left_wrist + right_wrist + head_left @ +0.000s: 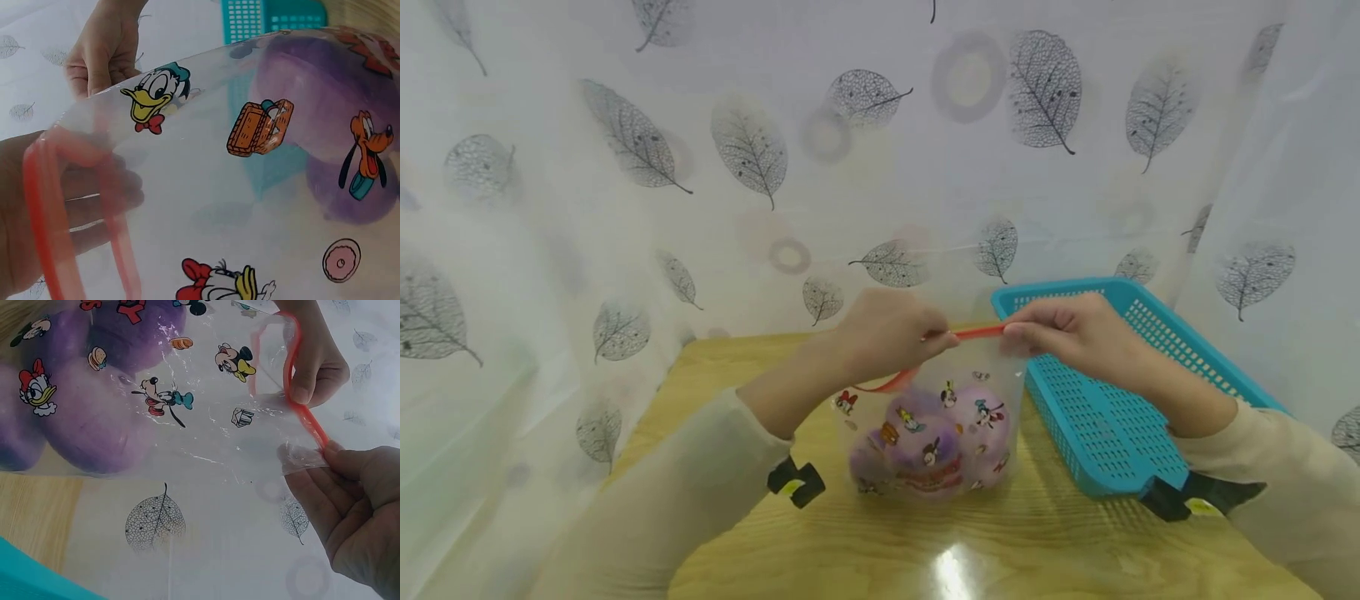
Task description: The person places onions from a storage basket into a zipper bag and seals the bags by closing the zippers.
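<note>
A clear plastic zip bag (992, 375) printed with cartoon characters stands on the wooden table, its red zip strip (979, 332) along the top. Inside lie several round purple things (97, 419), pressed against the plastic. My left hand (891, 329) pinches the red strip near the middle of the bag's mouth. At the right corner my right hand (1078, 337) grips the strip's end between thumb and fingers. The left wrist view shows the two red strips (47, 206) apart on the left side, with fingers seen through the plastic.
To the right of the bag sits a turquoise plastic basket (1075, 467) with mesh walls, under my right forearm. The wooden table (850, 550) reaches back to a white curtain (880, 183) with a grey leaf print.
</note>
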### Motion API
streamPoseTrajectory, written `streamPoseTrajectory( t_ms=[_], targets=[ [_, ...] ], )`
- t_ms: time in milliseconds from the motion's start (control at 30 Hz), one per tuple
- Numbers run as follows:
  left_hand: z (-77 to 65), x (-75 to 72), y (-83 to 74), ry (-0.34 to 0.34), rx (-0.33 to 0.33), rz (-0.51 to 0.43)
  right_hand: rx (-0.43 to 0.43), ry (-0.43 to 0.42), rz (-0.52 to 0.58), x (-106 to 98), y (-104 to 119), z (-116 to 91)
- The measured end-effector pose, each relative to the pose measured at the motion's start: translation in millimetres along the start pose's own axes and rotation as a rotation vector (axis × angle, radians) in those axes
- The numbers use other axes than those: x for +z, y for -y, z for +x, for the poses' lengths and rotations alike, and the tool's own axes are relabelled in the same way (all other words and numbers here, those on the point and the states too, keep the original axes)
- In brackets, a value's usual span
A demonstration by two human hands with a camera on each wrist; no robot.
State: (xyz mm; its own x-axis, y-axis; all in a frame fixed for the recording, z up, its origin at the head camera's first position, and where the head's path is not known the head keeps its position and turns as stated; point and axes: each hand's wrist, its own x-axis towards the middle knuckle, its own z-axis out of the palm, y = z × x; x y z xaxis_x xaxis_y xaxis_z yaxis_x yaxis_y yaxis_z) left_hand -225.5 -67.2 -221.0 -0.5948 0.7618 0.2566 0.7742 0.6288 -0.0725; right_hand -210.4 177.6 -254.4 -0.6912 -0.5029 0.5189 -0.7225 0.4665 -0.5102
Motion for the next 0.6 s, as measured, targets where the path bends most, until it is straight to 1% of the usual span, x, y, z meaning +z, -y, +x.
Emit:
streamPoseTrajectory(
  t_ms=[133,233,333,467,600],
  targets=[
    [-4.2,-6.1,3.4,0.063,-0.024,-0.012,0.034,0.001,0.0,-2,-1,0],
    [-7.5,-9.5,7.0,0.094,-0.045,-0.028,0.059,0.003,0.004,-4,-2,0],
    [-10.5,-9.3,13.0,0.106,-0.058,-0.049,0.066,0.006,0.02,-5,-4,0],
    [-15.6,-7.0,22.4,0.128,-0.072,-0.102,0.068,0.01,0.027,-8,-7,-2],
    [-22.8,-4.1,30.8,0.139,-0.093,-0.143,0.069,0.004,0.009,-11,-11,-5]
  ],
)
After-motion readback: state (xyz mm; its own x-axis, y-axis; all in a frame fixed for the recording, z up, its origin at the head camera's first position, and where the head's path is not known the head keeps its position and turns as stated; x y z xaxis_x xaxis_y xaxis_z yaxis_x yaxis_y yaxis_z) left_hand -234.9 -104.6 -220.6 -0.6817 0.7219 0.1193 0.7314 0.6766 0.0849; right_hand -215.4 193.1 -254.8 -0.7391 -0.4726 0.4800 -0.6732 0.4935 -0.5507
